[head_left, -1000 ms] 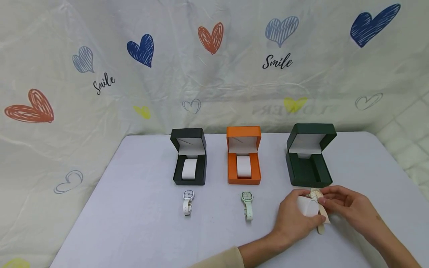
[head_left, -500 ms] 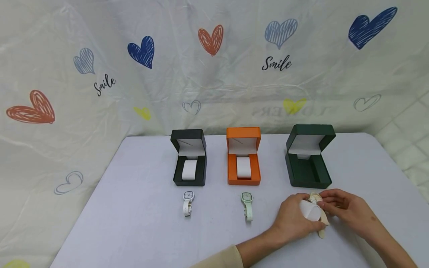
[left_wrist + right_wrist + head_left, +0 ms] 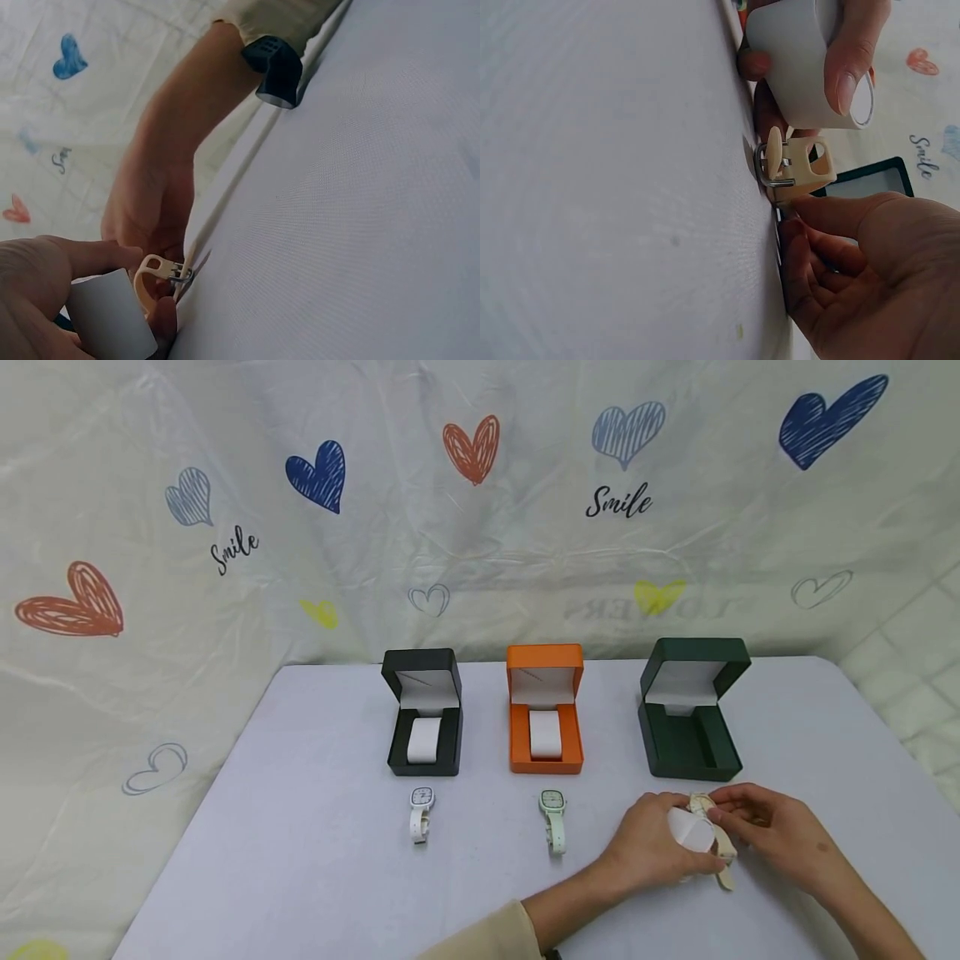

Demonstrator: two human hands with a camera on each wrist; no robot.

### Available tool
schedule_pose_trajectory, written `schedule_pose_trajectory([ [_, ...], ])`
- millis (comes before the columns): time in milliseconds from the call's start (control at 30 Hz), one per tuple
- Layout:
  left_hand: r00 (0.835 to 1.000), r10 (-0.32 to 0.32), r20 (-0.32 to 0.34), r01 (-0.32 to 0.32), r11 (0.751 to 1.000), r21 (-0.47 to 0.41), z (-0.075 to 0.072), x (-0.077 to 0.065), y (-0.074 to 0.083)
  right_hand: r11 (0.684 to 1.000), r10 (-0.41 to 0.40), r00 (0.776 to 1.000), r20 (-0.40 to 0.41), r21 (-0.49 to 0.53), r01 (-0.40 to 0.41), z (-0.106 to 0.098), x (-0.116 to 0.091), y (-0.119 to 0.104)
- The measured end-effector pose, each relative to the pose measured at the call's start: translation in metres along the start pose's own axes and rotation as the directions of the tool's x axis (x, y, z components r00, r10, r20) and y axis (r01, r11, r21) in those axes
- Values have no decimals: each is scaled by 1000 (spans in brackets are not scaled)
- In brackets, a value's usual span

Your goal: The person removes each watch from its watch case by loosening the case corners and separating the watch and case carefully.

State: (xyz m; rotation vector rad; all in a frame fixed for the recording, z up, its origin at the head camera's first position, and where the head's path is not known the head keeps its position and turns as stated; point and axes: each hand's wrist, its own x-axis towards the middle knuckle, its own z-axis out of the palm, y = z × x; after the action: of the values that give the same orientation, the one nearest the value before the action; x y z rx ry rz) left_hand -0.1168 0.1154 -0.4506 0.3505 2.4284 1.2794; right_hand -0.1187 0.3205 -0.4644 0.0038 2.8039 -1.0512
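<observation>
My left hand [image 3: 648, 847] grips a white watch cushion [image 3: 692, 832], its thumb and fingers curled round the roll. Beside the cushion is a cream wristwatch [image 3: 702, 803], whose upper part my right hand [image 3: 783, 835] pinches between thumb and fingers. In the right wrist view the strap's metal buckle [image 3: 780, 166] stands out between the cushion and my right fingertips. The left wrist view also has the looped cream strap [image 3: 142, 283] close to the cushion's end. Behind both hands stands a dark green watch box [image 3: 656, 752], lid up, with no cushion inside.
A black watch box [image 3: 401, 752] and an orange watch box [image 3: 519, 743] stand raised-lidded at the back, each with a white cushion. In front of them lie a white watch [image 3: 421, 814] and a pale green watch [image 3: 553, 820]. A printed sheet [image 3: 525, 552] hangs behind the table.
Both hands keep their hold and have shifted only slightly. The cream strap's lower end has moved a little to the right below the left thumb.
</observation>
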Motion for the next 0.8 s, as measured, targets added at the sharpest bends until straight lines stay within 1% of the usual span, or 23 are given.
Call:
schedule_pose_trajectory([
  [100, 1000, -11, -18, 10, 999, -34, 0, 0, -2, 1000, 4, 1000, 5, -19, -3, 0, 1, -1],
  [167, 999, -9, -32, 7, 997, -76, 0, 0, -3, 1000, 1, 1000, 4, -26, -1, 0, 0, -2],
  [300, 997, 9, -76, -22, 986, -166, -2, 1, -5, 1000, 4, 1000, 0, -21, -4, -1, -1, -4],
  [433, 994, 20, -108, -44, 972, -229, -4, 1, -4, 1000, 16, 1000, 4, -7, -16, -2, -2, -6],
  [567, 994, 18, -106, -49, 955, -292, -7, 3, -3, 1000, 11, 1000, 4, -10, -11, -2, -1, -6],
  [700, 996, 12, -84, -42, 930, -365, -10, 4, -2, 999, -10, 1000, -26, -43, 9, -3, -2, -6],
  [800, 996, 7, -88, -41, 916, -400, -12, 5, 0, 999, -13, 999, -43, -50, 11, -4, -3, -6],
])
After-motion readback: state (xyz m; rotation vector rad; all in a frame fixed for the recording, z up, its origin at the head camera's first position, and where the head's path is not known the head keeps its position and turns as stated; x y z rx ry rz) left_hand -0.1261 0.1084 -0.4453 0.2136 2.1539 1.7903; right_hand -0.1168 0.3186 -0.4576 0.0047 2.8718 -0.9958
